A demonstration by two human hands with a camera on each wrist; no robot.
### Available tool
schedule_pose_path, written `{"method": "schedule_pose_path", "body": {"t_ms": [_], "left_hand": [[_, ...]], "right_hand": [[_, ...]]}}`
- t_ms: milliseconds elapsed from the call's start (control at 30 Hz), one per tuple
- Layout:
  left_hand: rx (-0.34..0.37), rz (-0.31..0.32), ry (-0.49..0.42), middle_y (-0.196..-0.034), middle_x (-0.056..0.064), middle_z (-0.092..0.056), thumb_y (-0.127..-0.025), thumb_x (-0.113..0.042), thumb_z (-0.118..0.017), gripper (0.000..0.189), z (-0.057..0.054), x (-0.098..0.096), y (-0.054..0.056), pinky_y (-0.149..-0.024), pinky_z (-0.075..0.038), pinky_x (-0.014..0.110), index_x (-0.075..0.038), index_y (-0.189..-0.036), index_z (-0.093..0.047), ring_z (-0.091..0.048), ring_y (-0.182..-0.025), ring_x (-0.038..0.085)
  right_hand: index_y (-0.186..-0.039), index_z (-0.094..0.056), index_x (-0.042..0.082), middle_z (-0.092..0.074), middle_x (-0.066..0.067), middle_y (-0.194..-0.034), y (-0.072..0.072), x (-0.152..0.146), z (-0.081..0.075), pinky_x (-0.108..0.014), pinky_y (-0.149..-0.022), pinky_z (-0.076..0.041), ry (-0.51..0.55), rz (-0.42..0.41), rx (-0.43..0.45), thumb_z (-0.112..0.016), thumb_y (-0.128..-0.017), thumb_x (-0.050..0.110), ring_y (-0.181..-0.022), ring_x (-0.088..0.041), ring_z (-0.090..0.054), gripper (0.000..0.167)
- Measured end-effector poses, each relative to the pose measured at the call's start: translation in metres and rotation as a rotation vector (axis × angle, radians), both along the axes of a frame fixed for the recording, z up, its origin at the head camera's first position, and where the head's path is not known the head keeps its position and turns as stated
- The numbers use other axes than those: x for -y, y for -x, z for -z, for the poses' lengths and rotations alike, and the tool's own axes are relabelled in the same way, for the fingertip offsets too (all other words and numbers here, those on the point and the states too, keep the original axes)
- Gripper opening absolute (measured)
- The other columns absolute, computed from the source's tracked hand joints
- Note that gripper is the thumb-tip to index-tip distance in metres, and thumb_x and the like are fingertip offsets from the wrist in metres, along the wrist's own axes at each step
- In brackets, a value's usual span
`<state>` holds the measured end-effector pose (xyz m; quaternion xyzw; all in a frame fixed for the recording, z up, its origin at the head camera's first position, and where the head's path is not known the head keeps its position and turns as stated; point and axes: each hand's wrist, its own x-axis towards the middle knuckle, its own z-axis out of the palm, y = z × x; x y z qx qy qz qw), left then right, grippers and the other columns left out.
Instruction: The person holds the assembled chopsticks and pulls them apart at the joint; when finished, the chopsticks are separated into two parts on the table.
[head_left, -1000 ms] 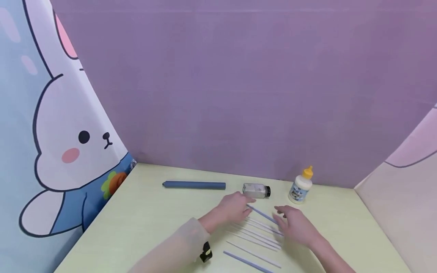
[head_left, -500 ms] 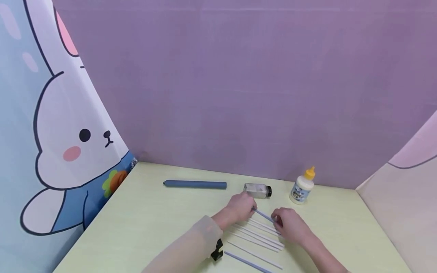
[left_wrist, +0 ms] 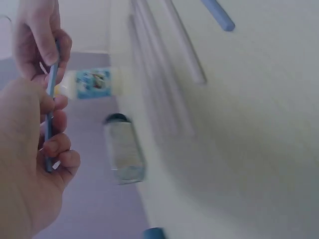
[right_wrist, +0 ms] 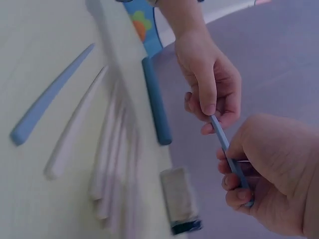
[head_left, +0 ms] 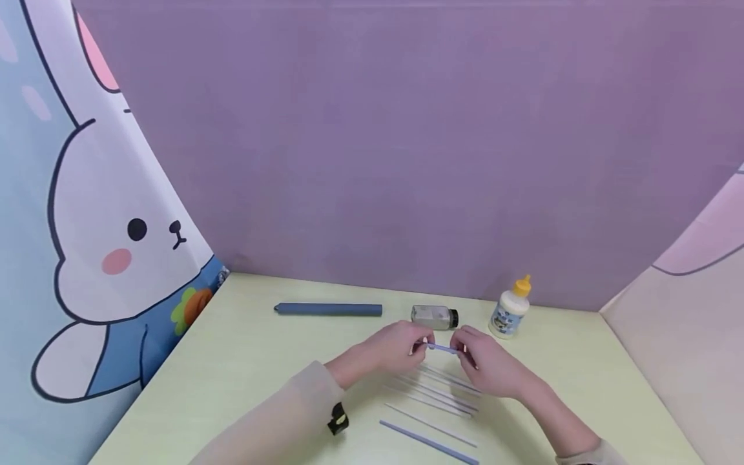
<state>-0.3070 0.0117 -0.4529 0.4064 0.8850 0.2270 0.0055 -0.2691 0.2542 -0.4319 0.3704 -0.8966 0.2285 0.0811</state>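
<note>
Between my two hands a slim blue stick (head_left: 442, 348) is held over the table, clear of it in both wrist views. My left hand (head_left: 401, 347) pinches one end with thumb and curled fingers. Around the other end curl the fingers of my right hand (head_left: 493, 363), leaving a short stretch of stick bare. Below lie several thin white sticks (right_wrist: 107, 154) side by side. Nearest me on the table is a second blue stick (head_left: 429, 442), roughly parallel to the white ones.
Behind the hands, a small jar with a black lid (head_left: 431, 317) lies on its side. A white glue bottle with a yellow cap (head_left: 509, 314) stands to its right. At the back left lies a thick dark-blue rod (head_left: 328, 309). A purple backdrop (head_left: 372, 161) rises behind the table (head_left: 232, 361).
Both hands have lifted the blue stick up from beside the white sticks. The right hand has come closer to the left, and its fingers have closed round the stick.
</note>
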Motion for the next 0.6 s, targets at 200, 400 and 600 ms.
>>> {"method": "schedule_pose_path", "body": {"t_ms": [200, 400, 600], "left_hand": [[-0.124, 0.107, -0.052, -0.086, -0.004, -0.068, -0.112, -0.021, -0.056, 0.023, -0.032, 0.02, -0.024, -0.068, -0.041, 0.01, -0.01, -0.109, -0.076, -0.048, -0.067, -0.002], [-0.234, 0.105, -0.075, -0.091, -0.003, -0.075, -0.11, -0.023, -0.059, 0.023, -0.053, 0.034, -0.047, -0.07, -0.045, 0.012, -0.012, -0.108, -0.08, -0.056, -0.073, 0.0], [-0.299, 0.077, -0.078, -0.091, -0.004, -0.076, -0.108, -0.023, -0.063, 0.02, -0.052, 0.045, -0.063, -0.069, -0.05, 0.012, -0.013, -0.106, -0.081, -0.061, -0.073, 0.0]], "right_hand": [[-0.1, -0.066, 0.019, -0.049, 0.016, -0.076, -0.015, 0.014, -0.034, -0.017, -0.057, -0.042, 0.022, -0.088, 0.026, -0.065, -0.101, 0.001, -0.064, 0.007, -0.039, 0.018], [-0.102, -0.075, 0.021, -0.063, 0.018, -0.082, -0.031, 0.026, -0.047, -0.016, -0.062, -0.046, 0.058, -0.09, -0.067, -0.07, -0.101, 0.008, -0.068, 0.007, -0.047, 0.015], [-0.105, -0.077, 0.021, -0.069, 0.016, -0.089, -0.046, 0.035, -0.051, -0.018, -0.067, -0.05, 0.042, -0.096, -0.066, -0.068, -0.103, 0.009, -0.074, 0.006, -0.052, 0.014]]}}
